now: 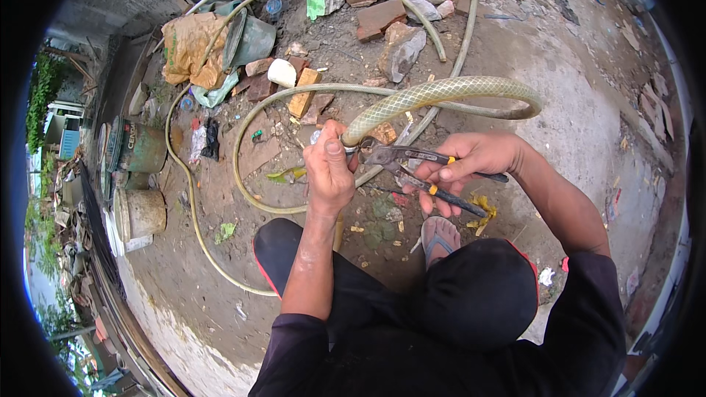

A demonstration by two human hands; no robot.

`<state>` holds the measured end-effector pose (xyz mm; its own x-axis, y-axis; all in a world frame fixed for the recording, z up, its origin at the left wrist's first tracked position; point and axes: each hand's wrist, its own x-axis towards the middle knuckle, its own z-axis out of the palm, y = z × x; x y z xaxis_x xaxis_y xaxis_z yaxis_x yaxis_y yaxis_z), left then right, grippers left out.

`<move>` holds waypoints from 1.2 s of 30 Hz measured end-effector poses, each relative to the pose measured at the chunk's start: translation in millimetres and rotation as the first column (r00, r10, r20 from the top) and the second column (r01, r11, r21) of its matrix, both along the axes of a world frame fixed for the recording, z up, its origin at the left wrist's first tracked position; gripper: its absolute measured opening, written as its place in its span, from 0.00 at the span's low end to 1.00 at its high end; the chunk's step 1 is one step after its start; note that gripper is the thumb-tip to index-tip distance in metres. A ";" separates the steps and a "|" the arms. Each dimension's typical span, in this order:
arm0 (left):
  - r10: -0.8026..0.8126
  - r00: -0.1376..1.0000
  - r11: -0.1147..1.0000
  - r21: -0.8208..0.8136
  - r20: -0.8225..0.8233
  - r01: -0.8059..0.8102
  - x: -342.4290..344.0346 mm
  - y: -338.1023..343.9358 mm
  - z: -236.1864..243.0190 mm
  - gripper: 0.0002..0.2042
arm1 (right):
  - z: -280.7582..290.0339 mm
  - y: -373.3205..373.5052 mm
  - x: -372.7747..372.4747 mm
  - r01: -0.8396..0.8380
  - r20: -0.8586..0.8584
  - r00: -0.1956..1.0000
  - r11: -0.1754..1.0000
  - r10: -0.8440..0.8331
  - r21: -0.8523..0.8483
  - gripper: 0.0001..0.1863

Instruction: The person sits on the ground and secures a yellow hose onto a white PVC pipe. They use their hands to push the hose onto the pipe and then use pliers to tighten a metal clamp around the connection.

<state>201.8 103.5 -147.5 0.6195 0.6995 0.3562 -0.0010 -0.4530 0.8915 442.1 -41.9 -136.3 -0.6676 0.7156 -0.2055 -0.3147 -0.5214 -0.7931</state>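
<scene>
My left hand (329, 174) is closed around the end of a clear braided hose (434, 93), which loops up and to the right before bending back. Close beside that grip are the metal jaws of a pair of pliers (397, 156). The pliers have black handles with yellow bands, spread apart. My right hand (478, 159) holds them, thumb along the upper handle and fingers by the lower one. The left fingers partly hide the hose end, so I cannot tell whether the jaws bite on it.
More hose (193, 206) curves across the dirt ground. Stones and broken bricks (381, 19) lie at the far side. A torn brown sack (193, 48), a grey-green bucket (254, 40) and a dirty pale bucket (141, 215) stand leftward. My sandalled foot (440, 236) is below the pliers.
</scene>
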 end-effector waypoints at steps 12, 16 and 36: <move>-0.250 0.963 0.859 -0.481 -0.099 0.173 -7.4 12.0 -20.1 0.29 | -0.8 -21.8 -56.8 0.486 0.396 0.728 0.829 -0.560 0.278 0.13; -0.165 0.956 0.874 -0.486 -0.245 0.026 4.0 -5.7 -6.7 0.30 | -27.7 -20.8 -53.0 0.193 0.594 -0.046 0.576 -0.803 0.794 0.11; -0.405 0.908 0.772 -0.574 -0.113 0.273 -21.2 13.6 14.4 0.27 | 11.0 -32.1 -19.2 0.301 -0.206 0.926 0.948 -0.317 -0.107 0.31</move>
